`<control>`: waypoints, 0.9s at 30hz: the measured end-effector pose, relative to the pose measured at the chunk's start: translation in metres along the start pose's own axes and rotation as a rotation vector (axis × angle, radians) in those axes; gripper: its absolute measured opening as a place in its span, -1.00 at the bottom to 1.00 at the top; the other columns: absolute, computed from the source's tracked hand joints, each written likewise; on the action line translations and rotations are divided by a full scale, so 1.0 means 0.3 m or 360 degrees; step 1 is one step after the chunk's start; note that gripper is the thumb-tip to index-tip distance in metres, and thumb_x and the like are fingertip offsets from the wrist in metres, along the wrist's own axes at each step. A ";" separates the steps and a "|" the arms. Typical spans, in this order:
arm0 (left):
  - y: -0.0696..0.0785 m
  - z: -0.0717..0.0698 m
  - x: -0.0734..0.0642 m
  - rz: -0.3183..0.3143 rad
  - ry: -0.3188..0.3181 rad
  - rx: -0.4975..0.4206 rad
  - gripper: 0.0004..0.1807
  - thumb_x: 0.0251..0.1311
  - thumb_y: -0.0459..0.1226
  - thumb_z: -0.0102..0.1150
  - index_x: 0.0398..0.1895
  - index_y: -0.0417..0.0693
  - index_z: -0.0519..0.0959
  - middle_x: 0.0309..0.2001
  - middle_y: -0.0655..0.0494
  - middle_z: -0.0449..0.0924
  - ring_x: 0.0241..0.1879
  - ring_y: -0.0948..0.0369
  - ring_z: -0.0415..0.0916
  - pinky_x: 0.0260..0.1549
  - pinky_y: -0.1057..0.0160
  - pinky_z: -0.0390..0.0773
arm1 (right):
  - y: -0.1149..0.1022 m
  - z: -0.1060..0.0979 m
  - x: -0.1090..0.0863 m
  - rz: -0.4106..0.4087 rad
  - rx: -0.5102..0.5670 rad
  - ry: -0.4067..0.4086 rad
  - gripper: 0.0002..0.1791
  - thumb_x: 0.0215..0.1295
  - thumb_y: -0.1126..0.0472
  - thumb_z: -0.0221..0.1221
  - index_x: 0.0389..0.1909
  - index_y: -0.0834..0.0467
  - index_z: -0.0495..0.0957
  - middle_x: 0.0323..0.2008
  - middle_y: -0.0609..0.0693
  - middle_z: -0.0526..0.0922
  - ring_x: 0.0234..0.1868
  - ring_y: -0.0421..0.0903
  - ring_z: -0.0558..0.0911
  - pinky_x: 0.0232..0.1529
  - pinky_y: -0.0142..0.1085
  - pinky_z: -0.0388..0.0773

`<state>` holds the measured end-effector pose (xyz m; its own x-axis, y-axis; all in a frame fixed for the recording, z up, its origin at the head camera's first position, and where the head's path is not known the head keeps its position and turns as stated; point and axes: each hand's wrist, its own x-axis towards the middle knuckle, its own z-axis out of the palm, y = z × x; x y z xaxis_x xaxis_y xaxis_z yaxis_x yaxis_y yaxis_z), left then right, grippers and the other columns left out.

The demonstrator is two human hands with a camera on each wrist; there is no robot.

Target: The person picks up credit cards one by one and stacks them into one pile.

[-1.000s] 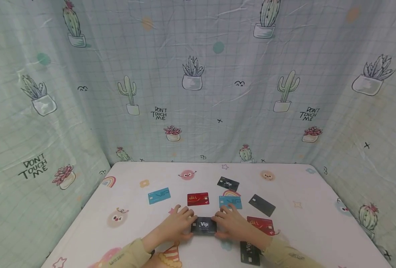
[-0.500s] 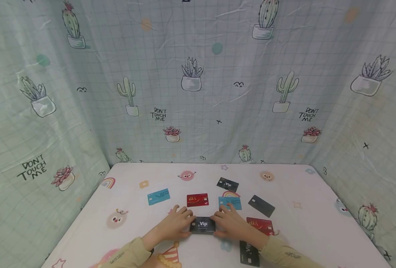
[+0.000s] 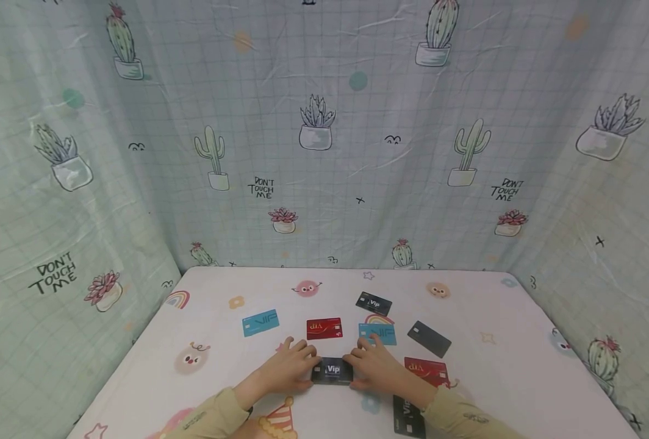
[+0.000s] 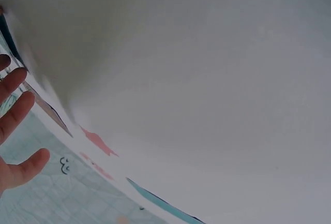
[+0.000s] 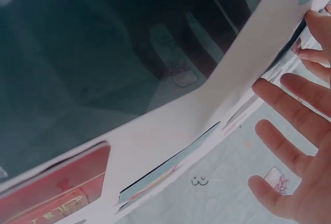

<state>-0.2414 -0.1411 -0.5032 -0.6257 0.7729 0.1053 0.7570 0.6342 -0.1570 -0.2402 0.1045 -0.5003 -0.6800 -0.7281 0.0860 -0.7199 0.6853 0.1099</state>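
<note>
In the head view a black card [image 3: 332, 371] printed "Vip" lies flat on the table, level with its front edge, between two hands. My left hand [image 3: 291, 367] grips its left end, fingers at the far corner and thumb at the near one. My right hand [image 3: 376, 369] holds the right end the same way. Some of the right fingers reach over the near edge of a blue VIP card [image 3: 382, 332]. The wrist views show my left hand [image 4: 15, 118] and my right hand [image 5: 297, 131] with the outer fingers spread off the card.
Around the hands lie a red card [image 3: 324, 328], another blue card [image 3: 260, 322], a black Vip card [image 3: 374, 303] and a plain dark grey card [image 3: 429, 339]. A second red card [image 3: 426, 369] and another black card [image 3: 408, 419] lie beside the right forearm. A patterned curtain [image 3: 324, 183] surrounds the table [image 3: 494, 390].
</note>
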 end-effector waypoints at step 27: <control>0.027 -0.001 0.024 -0.0060 -0.0021 0.0178 -0.38 -0.17 0.10 0.26 0.03 0.13 0.44 -0.10 0.21 0.51 -0.04 0.18 0.38 0.02 -0.15 0.32 | -0.006 0.002 -0.005 0.0031 0.0026 -0.0020 -0.42 -0.02 -0.26 0.15 0.01 -0.06 0.45 -0.15 -0.19 0.56 -0.11 -0.17 0.35 0.07 0.04 0.26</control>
<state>-0.2397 -0.1303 -0.5034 -0.6562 0.7479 0.1002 0.7079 0.6561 -0.2616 -0.2379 0.1044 -0.5012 -0.6957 -0.7143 0.0755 -0.7084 0.6997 0.0923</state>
